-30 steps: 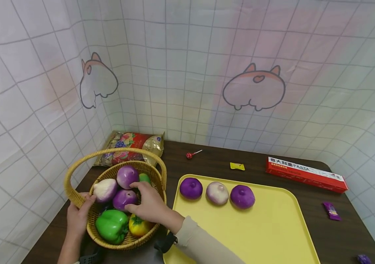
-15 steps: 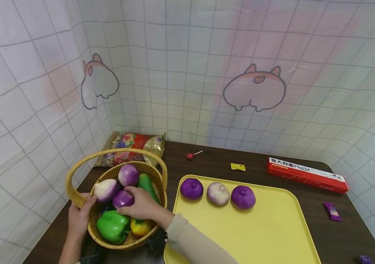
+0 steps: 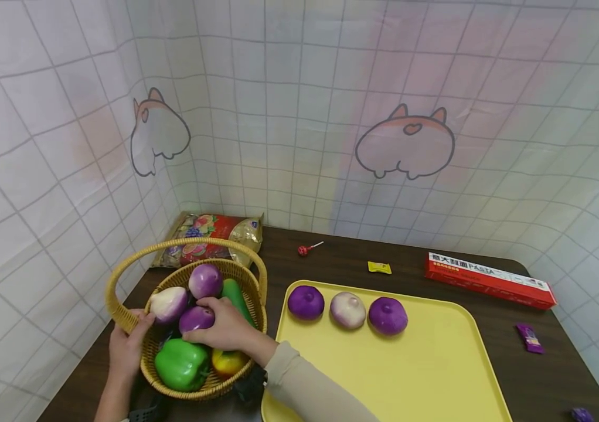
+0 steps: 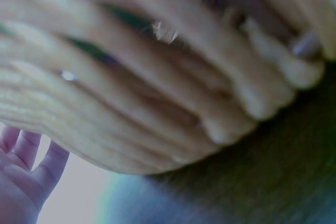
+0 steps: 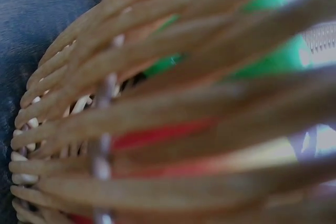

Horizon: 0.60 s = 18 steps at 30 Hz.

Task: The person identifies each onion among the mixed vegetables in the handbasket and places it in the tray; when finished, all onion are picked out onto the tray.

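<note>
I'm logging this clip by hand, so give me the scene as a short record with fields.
left hand: holds the wicker basket at its near left rim
right hand: grips a purple onion inside the basket
also in basket: green pepper, two more onions, a green vegetable
yellow tray: three onions in a row at its far edge

The basket handle (image 3: 183, 249) arches over the wicker basket (image 3: 201, 387), so entry from 12 o'clock is narrow. At 3 o'clock, the front half of the yellow tray (image 3: 426, 375) is free; three onions (image 3: 348, 309) block its far edge.
</note>
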Motion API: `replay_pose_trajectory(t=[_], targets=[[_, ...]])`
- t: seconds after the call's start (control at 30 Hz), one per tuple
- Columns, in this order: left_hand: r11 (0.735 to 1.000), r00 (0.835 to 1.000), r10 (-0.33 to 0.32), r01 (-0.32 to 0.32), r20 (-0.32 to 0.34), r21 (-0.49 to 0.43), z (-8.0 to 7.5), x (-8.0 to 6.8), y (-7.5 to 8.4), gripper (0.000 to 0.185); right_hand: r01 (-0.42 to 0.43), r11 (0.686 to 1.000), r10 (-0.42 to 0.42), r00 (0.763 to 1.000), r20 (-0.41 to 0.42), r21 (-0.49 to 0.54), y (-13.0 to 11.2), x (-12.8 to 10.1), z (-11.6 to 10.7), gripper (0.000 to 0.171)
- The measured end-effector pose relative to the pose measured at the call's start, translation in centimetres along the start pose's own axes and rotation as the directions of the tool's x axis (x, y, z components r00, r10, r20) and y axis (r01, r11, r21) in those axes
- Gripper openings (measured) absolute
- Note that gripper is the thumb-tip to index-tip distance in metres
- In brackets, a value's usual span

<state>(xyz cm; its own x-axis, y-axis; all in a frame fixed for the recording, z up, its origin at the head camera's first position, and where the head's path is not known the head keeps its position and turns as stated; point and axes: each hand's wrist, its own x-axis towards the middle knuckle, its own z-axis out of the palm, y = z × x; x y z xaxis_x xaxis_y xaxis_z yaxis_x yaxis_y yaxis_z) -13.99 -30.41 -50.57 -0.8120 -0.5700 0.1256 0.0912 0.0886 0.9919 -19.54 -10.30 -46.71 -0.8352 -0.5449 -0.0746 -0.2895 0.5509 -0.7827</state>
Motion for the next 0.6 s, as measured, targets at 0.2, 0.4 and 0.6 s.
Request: replay_pose_trajectory(t=[0.2,0.4,0.6], targets=[[0.999,1.0,0.018,-0.018,0.003,0.027,0.0,0.0,-0.3,0.012,0.014,0.996,-0.012,1.0,-0.024,0.085,0.1,-0.2,-0.2,0.068],[0.999,0.999,0.038,-0.038,0.015,0.022,0.2,0.0,-0.3,0.012,0.127,0.985,-0.117,0.989,-0.09,0.115,-0.2,-1.1,-0.9,0.067],[0.999,1.0,0.025,-0.025,0.001,0.03,-0.2,0.1,-0.3,0.011,0.235,0.967,-0.222,0.966,-0.134,0.096,-0.2,-2.6,-1.7,0.074]])
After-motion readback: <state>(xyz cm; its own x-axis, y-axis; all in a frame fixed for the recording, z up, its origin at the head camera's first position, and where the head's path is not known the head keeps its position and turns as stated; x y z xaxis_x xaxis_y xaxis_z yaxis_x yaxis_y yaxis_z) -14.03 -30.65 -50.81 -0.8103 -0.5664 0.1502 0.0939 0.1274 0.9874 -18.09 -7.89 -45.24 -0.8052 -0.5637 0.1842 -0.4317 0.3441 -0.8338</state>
